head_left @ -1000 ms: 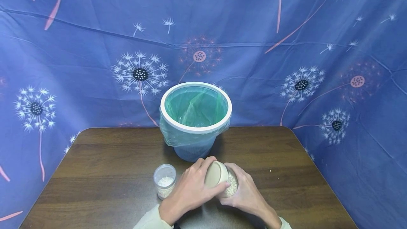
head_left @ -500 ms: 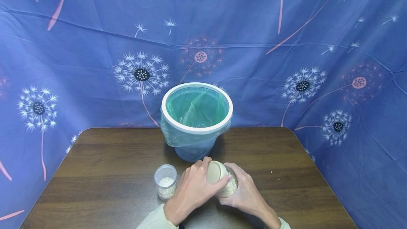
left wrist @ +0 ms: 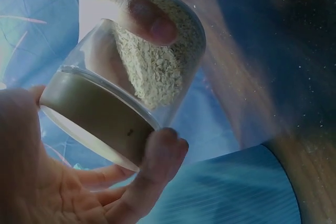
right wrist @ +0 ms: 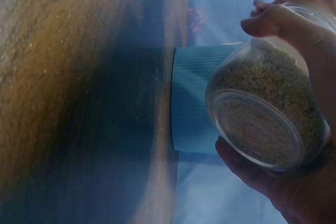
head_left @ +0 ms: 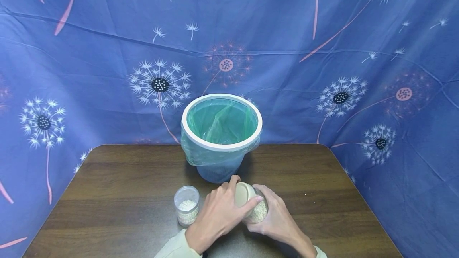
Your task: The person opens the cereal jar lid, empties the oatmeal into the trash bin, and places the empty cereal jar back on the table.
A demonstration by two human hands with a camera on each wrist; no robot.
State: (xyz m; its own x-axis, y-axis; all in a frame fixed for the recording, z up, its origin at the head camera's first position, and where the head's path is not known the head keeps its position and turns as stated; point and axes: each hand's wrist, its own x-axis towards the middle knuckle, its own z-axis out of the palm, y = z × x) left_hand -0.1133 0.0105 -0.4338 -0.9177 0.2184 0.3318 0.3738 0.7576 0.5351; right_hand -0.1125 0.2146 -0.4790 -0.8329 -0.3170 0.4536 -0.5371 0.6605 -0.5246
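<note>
A clear jar [left wrist: 157, 72] partly filled with pale flakes, like oats, is tilted on its side above the table. Its beige lid [left wrist: 94, 114] sits on the mouth, facing left in the head view. My left hand [head_left: 216, 214] grips the lid, with thumb and fingers around its edge. Around the jar's body curls my right hand [head_left: 279, 215], its thumb lying along the glass in the left wrist view. A second clear jar [head_left: 186, 207], lidless and about half full of similar flakes, stands upright left of my left hand.
Behind my hands stands a blue bin [head_left: 218, 170] with a white rim [head_left: 222, 145] and a green plastic liner [head_left: 201, 154] folded over it. A few crumbs [head_left: 305, 194] lie on the brown wooden table [head_left: 118, 194]. Patterned blue cloth [head_left: 272, 71] hangs behind.
My left hand has twisted slightly with the lid, whose top now faces further left. Both hands keep their hold, and the second jar stays put.
</note>
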